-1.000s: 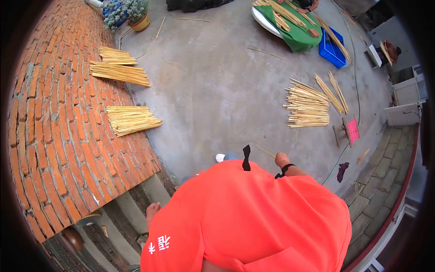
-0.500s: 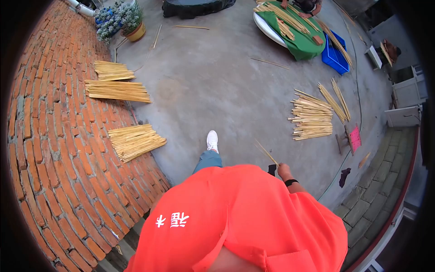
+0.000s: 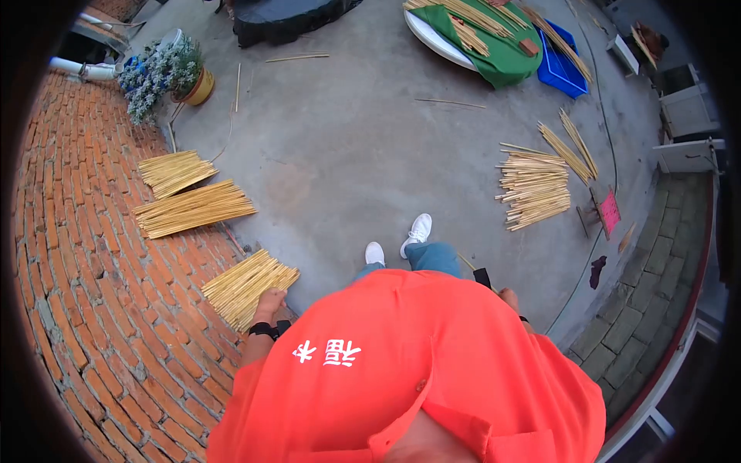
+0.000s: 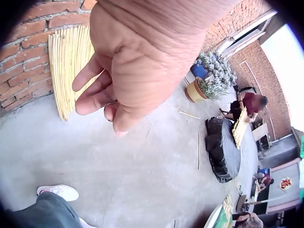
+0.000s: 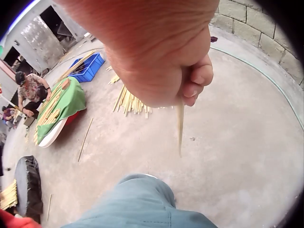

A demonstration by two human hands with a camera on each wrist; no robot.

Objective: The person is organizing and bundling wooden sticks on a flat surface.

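Note:
In the head view my left hand (image 3: 268, 305) is out at the left, overlapping the near edge of a bundle of thin straw-coloured sticks (image 3: 243, 289) that leans on the brick wall. The left wrist view shows this hand with its fingers loosely bent and nothing in them, and the stick bundle (image 4: 69, 71) behind the fingertips. My right hand (image 3: 509, 299) hangs low by my right side. Its fingers curl round one thin pale stick (image 5: 180, 128), which points down toward the concrete in the right wrist view.
Two more stick bundles (image 3: 197, 208) lean farther along the brick wall (image 3: 100, 293). Loose sticks (image 3: 532, 185) lie spread on the floor at the right, near a pink sign (image 3: 610, 212). Farther back are a green-covered round table (image 3: 502, 65), a blue crate (image 3: 563, 69) and a flowerpot (image 3: 201, 86).
My left hand has come from beside my body, out of sight half a second ago, to the near stick bundle. Both shoes now show. My right hand still holds the stick, now partly hidden.

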